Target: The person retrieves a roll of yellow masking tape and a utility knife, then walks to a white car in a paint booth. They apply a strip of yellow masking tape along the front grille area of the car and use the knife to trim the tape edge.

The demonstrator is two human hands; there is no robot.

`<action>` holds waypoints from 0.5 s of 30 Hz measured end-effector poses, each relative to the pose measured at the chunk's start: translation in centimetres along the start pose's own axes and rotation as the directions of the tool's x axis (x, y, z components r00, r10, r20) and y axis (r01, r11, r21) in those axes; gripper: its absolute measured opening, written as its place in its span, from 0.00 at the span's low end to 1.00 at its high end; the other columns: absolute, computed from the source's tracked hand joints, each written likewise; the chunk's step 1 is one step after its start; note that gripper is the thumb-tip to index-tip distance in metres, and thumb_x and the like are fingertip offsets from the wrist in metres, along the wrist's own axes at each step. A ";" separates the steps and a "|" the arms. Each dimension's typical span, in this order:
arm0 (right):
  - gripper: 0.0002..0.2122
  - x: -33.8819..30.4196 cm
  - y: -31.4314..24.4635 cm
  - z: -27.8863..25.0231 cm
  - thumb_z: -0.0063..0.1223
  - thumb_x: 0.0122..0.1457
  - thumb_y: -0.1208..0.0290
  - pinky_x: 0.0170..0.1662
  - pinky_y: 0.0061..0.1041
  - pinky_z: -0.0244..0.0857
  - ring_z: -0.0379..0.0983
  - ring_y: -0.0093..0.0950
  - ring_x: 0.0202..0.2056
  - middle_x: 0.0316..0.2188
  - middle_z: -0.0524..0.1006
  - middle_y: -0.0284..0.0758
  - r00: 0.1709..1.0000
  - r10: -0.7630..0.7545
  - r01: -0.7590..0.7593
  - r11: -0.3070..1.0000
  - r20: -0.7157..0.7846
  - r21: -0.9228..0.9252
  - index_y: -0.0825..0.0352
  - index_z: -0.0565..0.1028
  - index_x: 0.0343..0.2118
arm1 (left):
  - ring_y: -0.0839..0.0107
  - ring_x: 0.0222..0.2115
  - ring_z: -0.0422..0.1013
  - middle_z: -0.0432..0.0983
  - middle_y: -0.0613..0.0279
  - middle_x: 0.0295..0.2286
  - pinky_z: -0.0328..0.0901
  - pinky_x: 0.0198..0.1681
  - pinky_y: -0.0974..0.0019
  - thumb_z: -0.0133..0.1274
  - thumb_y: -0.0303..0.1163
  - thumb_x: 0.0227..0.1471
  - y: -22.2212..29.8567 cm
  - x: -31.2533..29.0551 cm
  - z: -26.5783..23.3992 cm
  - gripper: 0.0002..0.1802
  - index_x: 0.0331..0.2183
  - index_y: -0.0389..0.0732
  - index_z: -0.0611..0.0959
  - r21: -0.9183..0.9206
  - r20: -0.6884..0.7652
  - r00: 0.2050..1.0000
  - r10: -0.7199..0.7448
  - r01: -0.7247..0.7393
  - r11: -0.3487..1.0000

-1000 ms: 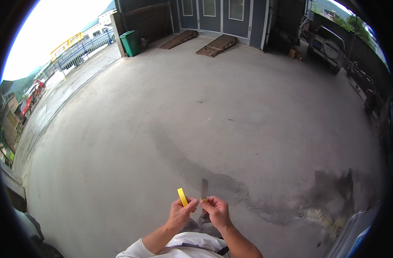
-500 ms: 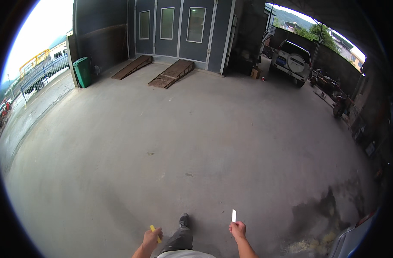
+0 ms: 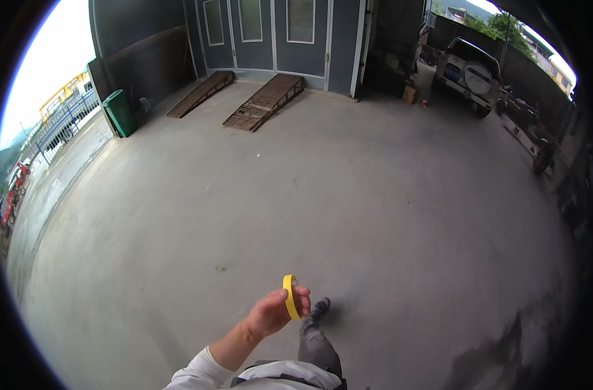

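My left hand (image 3: 271, 313) is raised in front of my body at the lower middle. It grips a roll of yellow tape (image 3: 289, 298), held on edge between the thumb and the fingers, which show through and beyond the ring. The white sleeve (image 3: 202, 368) reaches to the wrist. My right hand is out of the picture, so the flat white piece it held earlier is hidden too. Below the tape, one dark shoe (image 3: 320, 307) stands forward on the concrete floor (image 3: 296, 214).
Two rusty metal ramps (image 3: 268, 104) lead up to a grey panelled door (image 3: 252, 49). A green bin (image 3: 119, 112) stands at left. At far right a light-coloured car with a spare wheel (image 3: 470, 75) is parked, with a cardboard box (image 3: 411, 93) near it. A dark stain (image 3: 498, 357) marks the floor.
My left hand has come up and to the right with the tape. My right hand and its white piece have left the picture. The scene has shifted as I step forward.
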State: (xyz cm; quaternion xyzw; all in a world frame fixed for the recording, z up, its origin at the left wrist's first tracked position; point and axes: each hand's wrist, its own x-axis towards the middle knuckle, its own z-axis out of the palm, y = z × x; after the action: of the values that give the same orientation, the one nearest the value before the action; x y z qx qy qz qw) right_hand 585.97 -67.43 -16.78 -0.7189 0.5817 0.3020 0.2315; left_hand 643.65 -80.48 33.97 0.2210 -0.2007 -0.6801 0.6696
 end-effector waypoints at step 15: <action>0.11 41.9 -24.1 -85.1 0.53 0.52 0.64 0.29 0.27 0.68 0.75 0.27 0.22 0.18 0.77 0.34 0.870 0.168 0.297 0.574 -0.464 0.763 0.68 0.76 0.24 | 0.81 0.27 0.68 0.73 0.69 0.23 0.64 0.33 0.74 0.58 0.35 0.54 8.1 52.8 -11.5 0.10 0.32 0.36 0.83 0.654 -0.576 0.817 0.016 0.449 0.609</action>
State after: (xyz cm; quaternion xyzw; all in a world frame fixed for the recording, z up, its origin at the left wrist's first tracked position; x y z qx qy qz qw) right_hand 629.45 -149.66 13.76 -0.6032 0.6648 -0.2008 0.3924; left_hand 656.53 -133.15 27.43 0.6843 -0.2478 -0.5199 0.4472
